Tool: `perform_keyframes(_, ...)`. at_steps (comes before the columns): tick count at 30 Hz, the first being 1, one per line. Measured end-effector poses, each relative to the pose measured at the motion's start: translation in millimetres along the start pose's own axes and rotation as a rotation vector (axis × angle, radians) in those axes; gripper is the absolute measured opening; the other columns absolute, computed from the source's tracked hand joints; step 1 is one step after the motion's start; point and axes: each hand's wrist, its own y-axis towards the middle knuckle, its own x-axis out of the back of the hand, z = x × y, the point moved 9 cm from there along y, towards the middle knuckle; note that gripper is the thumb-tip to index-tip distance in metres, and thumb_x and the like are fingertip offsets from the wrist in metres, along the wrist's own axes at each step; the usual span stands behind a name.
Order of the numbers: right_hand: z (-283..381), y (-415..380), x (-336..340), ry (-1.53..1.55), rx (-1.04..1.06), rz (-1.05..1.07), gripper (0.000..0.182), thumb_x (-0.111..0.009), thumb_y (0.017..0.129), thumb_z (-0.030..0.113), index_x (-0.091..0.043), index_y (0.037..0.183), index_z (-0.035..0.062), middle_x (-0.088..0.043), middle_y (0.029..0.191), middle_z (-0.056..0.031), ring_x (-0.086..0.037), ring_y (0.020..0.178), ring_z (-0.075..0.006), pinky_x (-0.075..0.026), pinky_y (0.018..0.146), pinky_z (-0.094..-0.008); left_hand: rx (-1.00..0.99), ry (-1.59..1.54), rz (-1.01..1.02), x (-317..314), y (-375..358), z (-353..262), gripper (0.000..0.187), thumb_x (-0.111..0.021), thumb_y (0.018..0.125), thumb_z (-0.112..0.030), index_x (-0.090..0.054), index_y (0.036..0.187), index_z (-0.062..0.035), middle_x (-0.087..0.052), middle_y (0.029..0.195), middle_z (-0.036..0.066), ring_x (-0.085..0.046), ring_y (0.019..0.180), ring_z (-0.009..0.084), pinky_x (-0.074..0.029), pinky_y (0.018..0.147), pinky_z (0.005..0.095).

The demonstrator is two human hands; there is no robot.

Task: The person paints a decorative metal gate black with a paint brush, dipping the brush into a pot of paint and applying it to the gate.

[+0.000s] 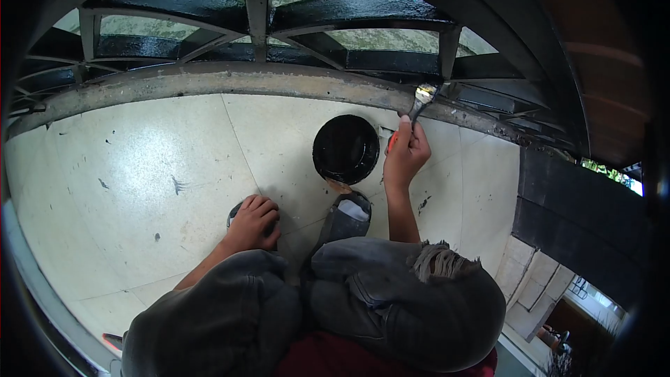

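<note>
My right hand (407, 156) grips a paintbrush (421, 100) whose handle shows some orange. The brush's metal band and bristles reach up to the lower bar of a black metal grille (363, 8), near one of its uprights. My left hand (254, 223) is low at the left, fingers curled down over the front of my shoe (233, 215); its fingertips are hidden, and so is anything under them. Between my hands, nearer the right one, a round black container (346, 148) of dark paint sits on the floor, just beyond my other shoe (354, 207).
Pale floor tiles (139, 202) carry dark paint spots. A worn sill (209, 86) runs beneath the grille, whose bars look glossy in places. Dark panels (576, 227) stand at the right. My bent knees (433, 314) fill the lower view.
</note>
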Motion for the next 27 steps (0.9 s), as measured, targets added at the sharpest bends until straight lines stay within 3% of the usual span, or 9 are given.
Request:
perform_keyframes(7,17.8,-17.1,19.2,0.089,0.040,-0.009,0.019,-0.059,0.104,0.015,-0.068,0.103,-0.0021,-0.045,0.063,0.0110,-0.035,0.054,0.0026,-0.022,0.048,-0.0208,-0.006,-0.008,-0.003,-2.1,0.3,1.6,0.020,-0.071,0.074,-0.016,-0.066,0.089,-0.0046,-0.063,0.106,0.009,-0.057,0.109,0.0283,-0.042,0.103,0.0441)
perform_keyframes(12,-25.8,-35.1,34.5,0.011,0.124,-0.039,0.019,-0.062,0.101,0.012,-0.069,0.107,-0.0053,-0.051,0.065,0.0088,-0.042,0.060,0.0023,-0.028,0.050,-0.0204,0.006,-0.009,0.026,-2.5,3.3,-0.6,0.020,-0.072,0.074,-0.013,-0.066,0.090,-0.0047,-0.063,0.106,0.009,-0.057,0.106,0.0294,-0.043,0.099,0.0439)
perform_keyframes(14,-7.5,-45.4,41.2,0.044,0.207,-0.075,0.017,-0.062,0.101,0.011,-0.069,0.105,-0.0032,-0.055,0.065,0.0085,-0.044,0.060,0.0022,-0.030,0.050,-0.0201,0.000,-0.011,0.013,-1.2,5.0,-2.9,0.018,-0.072,0.074,-0.012,-0.066,0.090,-0.0053,-0.064,0.106,0.008,-0.057,0.106,0.0294,-0.043,0.098,0.0441)
perform_keyframes(16,-6.1,-37.6,46.2,0.028,0.169,-0.117,0.014,-0.064,0.099,0.010,-0.068,0.104,-0.0030,-0.059,0.061,0.0039,-0.046,0.057,0.0008,-0.032,0.049,-0.0214,-0.018,0.008,0.033,-4.6,5.2,-4.0,0.018,-0.072,0.074,-0.012,-0.066,0.090,-0.0058,-0.064,0.106,0.008,-0.057,0.106,0.0295,-0.042,0.098,0.0444)
perform_keyframes(19,-20.4,-10.7,22.9,-0.085,0.093,0.097,0.017,-0.068,0.094,0.008,-0.066,0.106,-0.0031,-0.053,0.055,-0.0058,-0.047,0.048,-0.0050,-0.035,0.046,-0.0264,-0.009,0.027,0.036,-5.0,7.2,-9.0,0.016,-0.072,0.074,-0.012,-0.066,0.088,-0.0066,-0.065,0.105,0.007,-0.057,0.107,0.0299,-0.042,0.097,0.0445)
perform_keyframes(20,-15.1,-13.4,27.6,-0.071,0.090,0.072,0.017,-0.068,0.094,0.008,-0.066,0.106,-0.0031,-0.053,0.055,-0.0058,-0.047,0.048,-0.0050,-0.035,0.046,-0.0264,0.019,0.030,0.021,-3.1,8.4,-8.2,0.015,-0.072,0.073,-0.012,-0.066,0.086,-0.0070,-0.066,0.104,0.006,-0.058,0.108,0.0303,-0.041,0.097,0.0444)
perform_keyframes(23,32.2,-33.5,46.0,-0.076,0.380,-0.072,0.012,-0.066,0.095,0.010,-0.065,0.097,-0.0011,-0.051,0.054,-0.0063,-0.044,0.042,-0.0134,-0.036,0.044,-0.0308,0.026,0.049,0.069,-7.3,8.1,-7.7,0.015,-0.072,0.074,-0.011,-0.067,0.088,-0.0073,-0.065,0.104,0.007,-0.058,0.107,0.0296,-0.041,0.098,0.0451)
perform_keyframes(26,16.5,-18.5,39.4,-0.145,0.241,0.036,0.013,-0.069,0.093,0.007,-0.065,0.101,-0.0020,-0.052,0.054,-0.0078,-0.048,0.042,-0.0139,-0.038,0.043,-0.0302,0.037,0.066,0.068,-8.0,10.4,-9.4,0.015,-0.071,0.074,-0.011,-0.067,0.088,-0.0072,-0.065,0.104,0.007,-0.058,0.107,0.0293,-0.041,0.098,0.0448)
perform_keyframes(27,12.6,-14.9,37.1,-0.203,0.207,0.096,0.020,-0.070,0.091,0.004,-0.066,0.110,-0.0028,-0.052,0.054,-0.0084,-0.054,0.043,-0.0133,-0.040,0.044,-0.0278,0.050,0.067,0.064,-8.7,9.9,-9.6,0.015,-0.071,0.074,-0.012,-0.067,0.087,-0.0071,-0.065,0.104,0.006,-0.058,0.107,0.0292,-0.041,0.097,0.0446)
